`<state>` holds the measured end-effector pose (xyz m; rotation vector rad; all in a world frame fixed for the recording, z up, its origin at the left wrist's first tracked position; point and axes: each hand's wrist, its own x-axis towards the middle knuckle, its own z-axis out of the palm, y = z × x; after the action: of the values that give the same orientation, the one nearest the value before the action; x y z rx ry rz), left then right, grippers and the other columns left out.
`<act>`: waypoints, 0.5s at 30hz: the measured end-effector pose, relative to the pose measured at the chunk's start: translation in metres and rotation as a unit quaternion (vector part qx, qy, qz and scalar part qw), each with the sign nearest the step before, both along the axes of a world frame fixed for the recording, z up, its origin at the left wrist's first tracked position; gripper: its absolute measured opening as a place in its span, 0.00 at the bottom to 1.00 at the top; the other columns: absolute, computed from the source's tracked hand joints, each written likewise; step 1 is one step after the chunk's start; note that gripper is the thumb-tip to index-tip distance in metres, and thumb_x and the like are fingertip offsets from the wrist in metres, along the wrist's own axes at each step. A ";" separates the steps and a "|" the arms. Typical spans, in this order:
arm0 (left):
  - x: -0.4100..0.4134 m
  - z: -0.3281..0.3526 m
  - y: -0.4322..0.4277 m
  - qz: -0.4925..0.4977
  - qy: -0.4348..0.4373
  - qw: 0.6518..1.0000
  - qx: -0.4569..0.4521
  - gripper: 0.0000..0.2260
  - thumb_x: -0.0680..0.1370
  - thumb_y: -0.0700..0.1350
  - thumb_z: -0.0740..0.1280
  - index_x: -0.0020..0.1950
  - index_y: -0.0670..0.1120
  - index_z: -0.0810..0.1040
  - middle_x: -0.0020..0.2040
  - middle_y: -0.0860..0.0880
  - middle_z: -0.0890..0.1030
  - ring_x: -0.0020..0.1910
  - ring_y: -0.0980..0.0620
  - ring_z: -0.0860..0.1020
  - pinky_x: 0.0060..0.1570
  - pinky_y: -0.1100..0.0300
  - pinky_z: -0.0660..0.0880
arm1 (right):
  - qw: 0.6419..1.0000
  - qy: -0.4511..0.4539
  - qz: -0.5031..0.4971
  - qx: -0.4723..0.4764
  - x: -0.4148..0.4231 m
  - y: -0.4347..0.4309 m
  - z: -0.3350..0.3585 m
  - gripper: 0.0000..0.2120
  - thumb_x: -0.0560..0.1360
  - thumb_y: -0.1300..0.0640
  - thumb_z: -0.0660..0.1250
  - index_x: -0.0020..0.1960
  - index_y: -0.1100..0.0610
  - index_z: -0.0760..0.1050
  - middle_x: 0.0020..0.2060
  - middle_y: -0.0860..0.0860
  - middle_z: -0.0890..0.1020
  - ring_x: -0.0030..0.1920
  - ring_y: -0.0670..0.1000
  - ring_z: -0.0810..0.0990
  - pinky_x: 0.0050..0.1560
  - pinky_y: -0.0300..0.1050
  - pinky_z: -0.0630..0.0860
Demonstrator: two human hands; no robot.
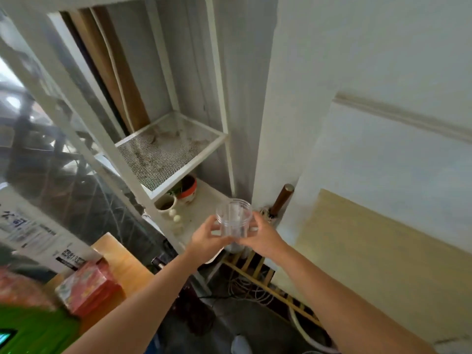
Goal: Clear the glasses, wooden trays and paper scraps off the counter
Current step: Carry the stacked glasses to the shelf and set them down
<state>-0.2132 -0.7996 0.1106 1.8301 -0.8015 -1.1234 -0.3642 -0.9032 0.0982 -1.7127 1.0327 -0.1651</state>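
Note:
A clear glass (233,217) is held upright in mid-air in front of a white metal shelf unit. My left hand (207,236) grips its left side and my right hand (260,236) grips its right side, fingers wrapped around the lower half. Something pale and narrow shows inside the glass; I cannot tell what it is. The wooden counter (120,259) lies at the lower left, behind my left forearm.
The shelf's mesh tier (163,152) is above the glass; the tier below holds two small plant pots (187,187) and pale round objects. A red patterned box (88,287) sits on the counter. Wooden slats and cables (255,274) lie on the floor. A wall stands right.

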 end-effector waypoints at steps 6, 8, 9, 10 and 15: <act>0.016 -0.047 -0.017 0.059 -0.014 0.997 0.054 0.36 0.68 0.38 0.78 0.72 0.49 0.68 0.63 0.47 0.79 0.56 0.47 0.81 0.50 0.55 0.81 | 0.998 0.032 0.036 0.033 0.034 -0.022 -0.042 0.38 0.68 0.50 0.78 0.73 0.46 0.64 0.58 0.42 0.77 0.51 0.41 0.79 0.46 0.35 0.75; 0.021 -0.062 -0.025 0.081 -0.028 0.994 0.074 0.37 0.66 0.41 0.76 0.73 0.48 0.67 0.63 0.46 0.79 0.58 0.45 0.80 0.58 0.47 0.79 | 0.997 0.034 0.044 0.045 0.048 -0.029 -0.060 0.37 0.69 0.52 0.77 0.73 0.48 0.64 0.61 0.45 0.77 0.57 0.48 0.80 0.52 0.42 0.78; 0.025 -0.070 -0.030 0.092 -0.030 0.992 0.076 0.37 0.65 0.42 0.75 0.73 0.47 0.67 0.63 0.46 0.79 0.59 0.44 0.80 0.59 0.46 0.78 | 0.997 0.031 0.047 0.052 0.056 -0.033 -0.069 0.37 0.70 0.54 0.77 0.74 0.50 0.64 0.64 0.48 0.77 0.60 0.51 0.79 0.57 0.46 0.77; 0.029 -0.079 -0.034 0.102 -0.032 0.992 0.074 0.36 0.66 0.41 0.75 0.72 0.47 0.69 0.63 0.46 0.79 0.59 0.45 0.80 0.59 0.48 0.78 | 0.997 0.027 0.048 0.060 0.063 -0.037 -0.077 0.38 0.70 0.55 0.76 0.75 0.51 0.63 0.66 0.50 0.76 0.61 0.52 0.79 0.59 0.47 0.77; 0.051 -0.119 -0.053 0.167 -0.065 0.980 0.088 0.31 0.70 0.30 0.71 0.71 0.46 0.70 0.58 0.50 0.78 0.57 0.47 0.79 0.40 0.73 0.72 | 0.995 0.037 0.062 0.062 0.096 -0.053 -0.112 0.38 0.73 0.57 0.75 0.77 0.54 0.59 0.66 0.53 0.76 0.62 0.54 0.79 0.55 0.43 0.74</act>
<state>-0.1623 -0.8525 -0.0086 2.1092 -0.4532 -0.8860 -0.2686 -0.9564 -0.0135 -1.6752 0.9660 0.0416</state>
